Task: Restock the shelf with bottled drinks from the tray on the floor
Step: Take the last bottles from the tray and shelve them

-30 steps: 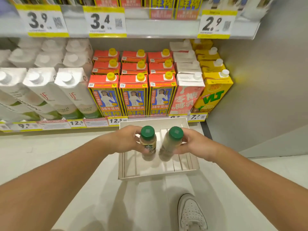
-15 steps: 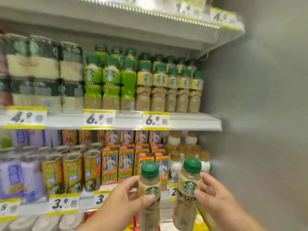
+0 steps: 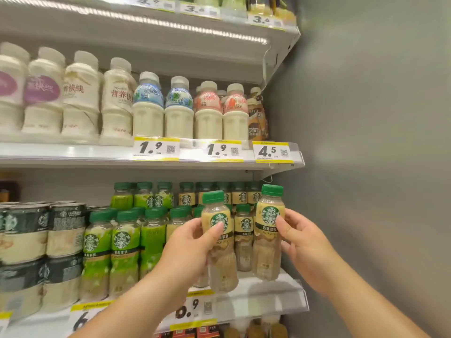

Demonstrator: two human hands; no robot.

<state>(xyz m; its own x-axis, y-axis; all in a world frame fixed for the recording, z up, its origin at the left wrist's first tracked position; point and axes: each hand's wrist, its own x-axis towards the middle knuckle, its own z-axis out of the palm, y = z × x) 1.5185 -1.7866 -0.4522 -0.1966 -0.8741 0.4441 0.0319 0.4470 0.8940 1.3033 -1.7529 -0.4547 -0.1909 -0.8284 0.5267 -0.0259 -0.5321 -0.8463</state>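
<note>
My left hand [image 3: 189,245] grips a beige coffee bottle with a green cap [image 3: 218,242], held upright in front of the shelf [image 3: 268,286]. My right hand [image 3: 301,242] grips a second, matching bottle [image 3: 268,230] at the shelf's right end, its base just above the shelf board. Behind them stand rows of the same beige bottles [image 3: 242,237]. The tray on the floor is out of view.
Green-labelled bottles [image 3: 122,250] fill the shelf to the left, then stacked dark cans [image 3: 64,242]. A shelf of white milk bottles [image 3: 179,111] runs above. A grey wall [image 3: 366,167] closes off the right side. Price tags [image 3: 195,311] line the shelf edges.
The view has risen from the floor tray up the shelves. Both hands have lifted their bottles up to the shelf with the matching bottles.
</note>
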